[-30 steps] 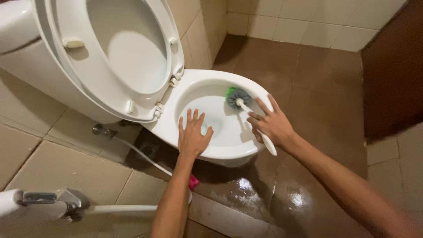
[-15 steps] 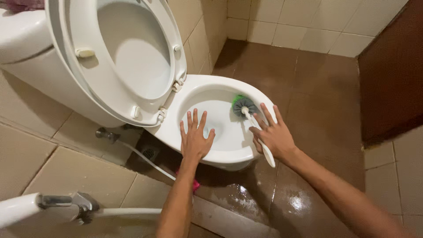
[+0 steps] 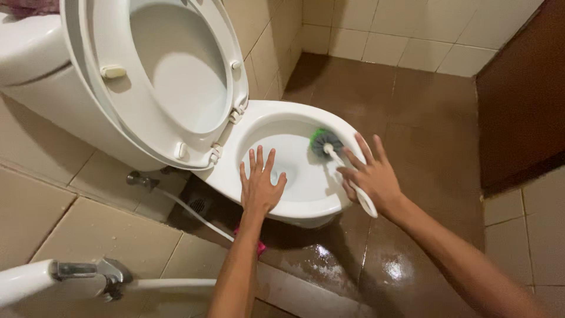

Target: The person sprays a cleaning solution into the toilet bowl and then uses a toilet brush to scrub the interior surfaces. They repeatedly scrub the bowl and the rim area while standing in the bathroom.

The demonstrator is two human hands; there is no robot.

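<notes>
A white toilet bowl point(image 3: 259, 115) stands at the middle, its seat and lid point(image 3: 170, 76) raised against the cistern. My left hand point(image 3: 259, 184) lies flat on the bowl's near rim with fingers spread, holding nothing. My right hand point(image 3: 369, 176) grips the white handle of a toilet brush point(image 3: 325, 143). The brush's green and grey head rests inside the bowl against the right inner wall.
Wet brown floor tiles point(image 3: 376, 259) spread to the right and front. A dark brown door point(image 3: 521, 88) stands at the right. A white hose point(image 3: 194, 215) runs from a wall valve point(image 3: 138, 178) under the bowl. A sprayer handle point(image 3: 59, 277) shows at the lower left.
The view shifted slightly. My right hand and the brush handle moved a little to the right and its fingers spread; the brush head stays on the right inner wall. My left hand stays put.
</notes>
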